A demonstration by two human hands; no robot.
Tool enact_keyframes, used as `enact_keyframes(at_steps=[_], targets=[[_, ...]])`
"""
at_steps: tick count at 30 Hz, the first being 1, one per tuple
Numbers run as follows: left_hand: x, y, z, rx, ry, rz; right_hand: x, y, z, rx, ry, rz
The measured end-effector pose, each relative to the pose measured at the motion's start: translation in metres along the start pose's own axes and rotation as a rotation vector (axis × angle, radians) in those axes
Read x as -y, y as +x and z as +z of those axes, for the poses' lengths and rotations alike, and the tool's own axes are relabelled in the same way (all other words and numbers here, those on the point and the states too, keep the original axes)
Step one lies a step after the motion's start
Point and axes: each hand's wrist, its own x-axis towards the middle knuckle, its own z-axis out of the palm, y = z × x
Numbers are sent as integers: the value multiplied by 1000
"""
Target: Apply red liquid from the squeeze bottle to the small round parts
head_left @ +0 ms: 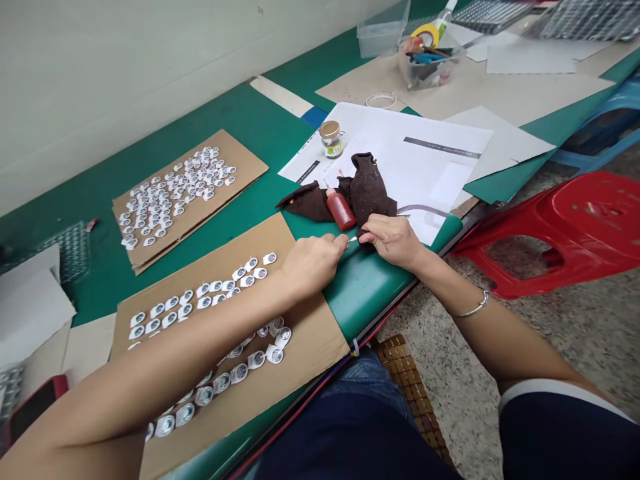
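Observation:
My left hand (315, 261) is closed in a pinch over the table's near edge, on a thin pale piece (353, 239) whose kind I cannot make out. Facing it, my right hand (393, 241) pinches a bit of dark brown cloth (367, 234) against that piece's other end. Just beyond the hands lies a squeeze bottle of red liquid (341, 210) with a pointed tip, tilted on crumpled brown cloth (311, 202). More brown cloth (369, 190) stands bunched beside it. Under my left forearm, rows of small round silver parts with white tabs (240, 372) lie on a cardboard sheet (305, 353).
A second cardboard sheet (245, 157) with many similar parts lies at the far left. A lidded glass jar (331, 140) stands on printed paper (425, 153). Farther back is a clear box of tools (425, 70). A red stool (575, 233) is at the right, a phone (35, 410) lower left.

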Motion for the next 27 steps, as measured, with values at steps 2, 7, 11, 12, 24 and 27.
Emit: enact_keyframes(at_steps=[2, 7, 11, 12, 24, 27], targets=[[0, -1, 0, -1, 47, 19, 0, 0, 0, 7, 17, -4], [16, -16, -7, -8, 4, -2, -5, 1, -4, -11, 45, 67], [44, -43, -8, -70, 12, -201, -8, 2, -4, -57, -13, 166], [49, -48, -7, -73, -15, -226, -8, 3, -2, -51, -14, 172], [48, -70, 7, 113, -1165, -359, -2, -1, 0, -119, 42, 248], [48, -87, 8, 149, -1434, -430, 0, -1, 1, -143, 7, 267]])
